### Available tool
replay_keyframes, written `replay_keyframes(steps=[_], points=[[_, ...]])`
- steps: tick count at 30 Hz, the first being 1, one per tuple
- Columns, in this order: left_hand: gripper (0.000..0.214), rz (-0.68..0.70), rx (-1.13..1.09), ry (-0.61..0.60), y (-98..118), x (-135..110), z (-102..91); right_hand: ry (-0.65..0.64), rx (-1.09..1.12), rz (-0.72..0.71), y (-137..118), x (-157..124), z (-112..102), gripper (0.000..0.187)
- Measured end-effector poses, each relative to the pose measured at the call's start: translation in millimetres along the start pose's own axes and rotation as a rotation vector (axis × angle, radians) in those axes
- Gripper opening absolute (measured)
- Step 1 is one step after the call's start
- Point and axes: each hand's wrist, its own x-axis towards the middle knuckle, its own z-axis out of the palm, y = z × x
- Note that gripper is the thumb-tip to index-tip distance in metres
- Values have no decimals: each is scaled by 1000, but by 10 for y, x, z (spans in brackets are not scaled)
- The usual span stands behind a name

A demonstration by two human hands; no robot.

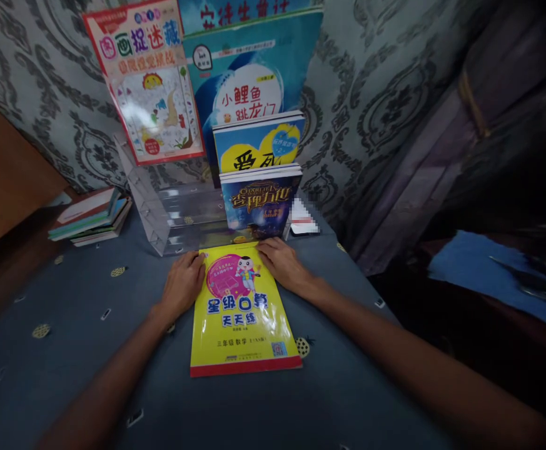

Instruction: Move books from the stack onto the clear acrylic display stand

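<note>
A yellow workbook [242, 319] with a red bottom strip and a pink circle on its cover lies face up on the table in front of me. My left hand [186, 281] is closed at its upper left edge, fingers together and partly hidden. At the upper right corner my right hand [282, 264] has its fingers closed on the edge, close to the foot of the book rack. Just beyond the workbook, a dark blue book [256, 203] stands at the front of the clear plastic rack [148, 209].
Behind it are a blue and yellow book [258, 147], a teal book [254, 62] and a red-bordered book [148, 87]. A pile of books [89, 215] sits at the left on the patterned tablecloth [89, 337]. Blue cloth [483, 269] lies at the right, past a curtain [413, 150].
</note>
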Motion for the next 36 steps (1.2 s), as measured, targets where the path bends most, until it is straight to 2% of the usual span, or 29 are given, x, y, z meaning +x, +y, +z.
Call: replay_keyframes(steps=[5,10,16,20,25,36], points=[[35,62,44,37,-13,-2,-14,64,148,-18,121,-21,2,24],[35,193,5,-46,36,101,-74,81,290,24,218,-48,-23,32],[36,344,-185,-67,440,335,-23,76,324,61,254,-50,-16,37],[36,448,-240,-65,696,383,41,85,300,50,235,-50,-13,36],[36,562,-326,-115,826,206,-18,80,283,27,224,-55,-14,35],[30,737,-461,-245,1048,-352,-320,88,226,18,209,-61,13,36]])
